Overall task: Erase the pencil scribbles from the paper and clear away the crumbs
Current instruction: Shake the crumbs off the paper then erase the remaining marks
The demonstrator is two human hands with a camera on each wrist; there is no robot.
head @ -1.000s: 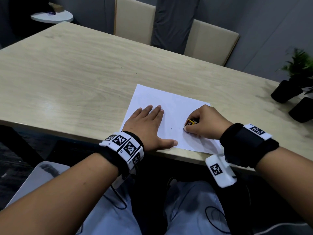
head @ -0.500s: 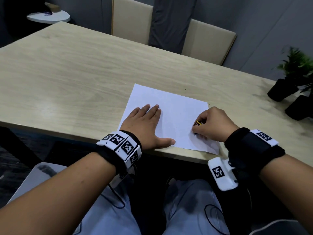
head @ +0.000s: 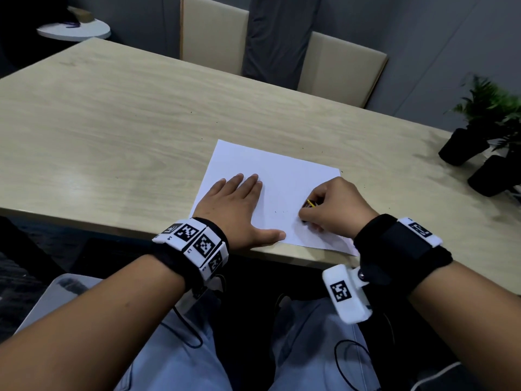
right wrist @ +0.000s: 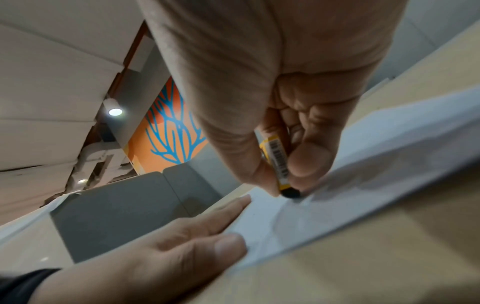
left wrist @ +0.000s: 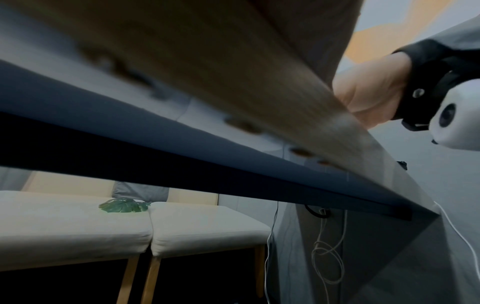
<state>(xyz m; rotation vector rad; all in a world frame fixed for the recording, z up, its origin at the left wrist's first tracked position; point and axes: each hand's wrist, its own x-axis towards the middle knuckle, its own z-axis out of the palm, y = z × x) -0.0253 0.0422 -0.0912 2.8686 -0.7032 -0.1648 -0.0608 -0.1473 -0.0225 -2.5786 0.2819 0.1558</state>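
White paper (head: pixel 284 179) lies flat; dark-tipped, yellow-sleeved eraser (right wrist: pixel 281 164) presses its near edge.

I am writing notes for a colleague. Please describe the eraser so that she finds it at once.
Find the white paper at the near edge of the wooden table. The right hand pinches the eraser there: small, with a yellow barcoded sleeve and a dark tip on the sheet.

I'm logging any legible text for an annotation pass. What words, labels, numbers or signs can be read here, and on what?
No text here can be read as words.
Eraser sleeve: barcode with tiny digits, too blurred to read.
Wristband markers: black-and-white square codes, small characters beside them too small to read.
Paper: no writing, only faint specks.
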